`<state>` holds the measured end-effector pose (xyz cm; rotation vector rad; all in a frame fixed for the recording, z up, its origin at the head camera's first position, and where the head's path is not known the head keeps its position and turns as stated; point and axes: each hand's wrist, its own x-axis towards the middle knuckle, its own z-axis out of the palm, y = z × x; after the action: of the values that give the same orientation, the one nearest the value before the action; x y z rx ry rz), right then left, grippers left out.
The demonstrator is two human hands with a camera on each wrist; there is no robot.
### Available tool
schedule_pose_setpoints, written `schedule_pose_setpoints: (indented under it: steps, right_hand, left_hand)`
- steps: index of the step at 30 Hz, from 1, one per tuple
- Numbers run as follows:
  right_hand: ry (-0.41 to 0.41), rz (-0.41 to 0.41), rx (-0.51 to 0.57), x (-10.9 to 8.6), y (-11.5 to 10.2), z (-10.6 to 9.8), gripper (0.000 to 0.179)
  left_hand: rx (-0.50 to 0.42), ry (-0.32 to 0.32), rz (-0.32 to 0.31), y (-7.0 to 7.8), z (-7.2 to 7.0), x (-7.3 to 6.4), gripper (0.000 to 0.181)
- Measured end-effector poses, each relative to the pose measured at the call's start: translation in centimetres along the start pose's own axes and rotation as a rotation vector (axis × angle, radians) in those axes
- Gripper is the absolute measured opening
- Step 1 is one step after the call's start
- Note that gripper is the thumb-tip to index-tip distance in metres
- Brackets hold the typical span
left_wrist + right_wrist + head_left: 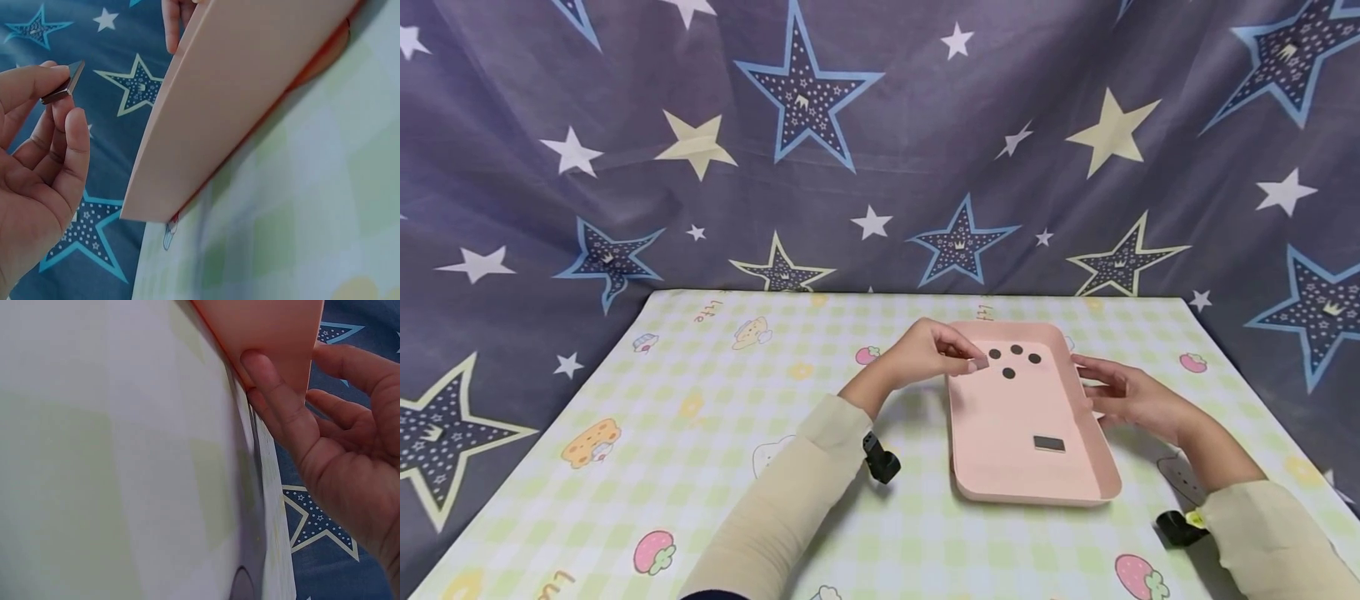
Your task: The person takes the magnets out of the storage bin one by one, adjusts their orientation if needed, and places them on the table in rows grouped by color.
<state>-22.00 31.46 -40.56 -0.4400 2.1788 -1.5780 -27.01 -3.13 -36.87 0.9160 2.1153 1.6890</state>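
A small thin rectangular block with a shiny metallic edge (59, 94) is pinched between the thumb and fingertips of my left hand (925, 354), over the left rim of the pink tray (1000, 442). Inside the tray lie several small dark discs (1009, 373) near the far end. A dark rectangular block with a light edge (1048, 443) lies nearer its front. My right hand (1138, 400) touches the tray's right outer wall, its fingers loosely extended. In the right wrist view, fingertips (253, 359) press against that wall.
The tray stands on a table with a green-and-white checked cloth (700, 467) printed with cartoon figures. Behind the table hangs a dark curtain with stars (880, 183). A small black device (880, 458) is at the left sleeve, another (1180, 529) at the right.
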Motion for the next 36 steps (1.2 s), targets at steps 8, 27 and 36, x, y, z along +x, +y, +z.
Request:
schedule_pose_setpoints:
  steps: [8, 27, 36]
  right_hand:
    - [-0.017, -0.020, 0.017, -0.1, -0.2, 0.0, 0.075]
    - [0.005, 0.003, 0.013, 0.0, 0.0, 0.1, 0.076]
    - [0.000, 0.015, 0.012, 0.0, -0.2, 0.1, 0.076]
  left_hand:
    - [0.001, 0.021, -0.003, -0.1, -1.0, -1.4, 0.013]
    - [0.055, 0.070, -0.110, -2.2, -3.5, -4.1, 0.017]
    - [0.089, 0.064, -0.167, -3.5, -5.2, -4.7, 0.017]
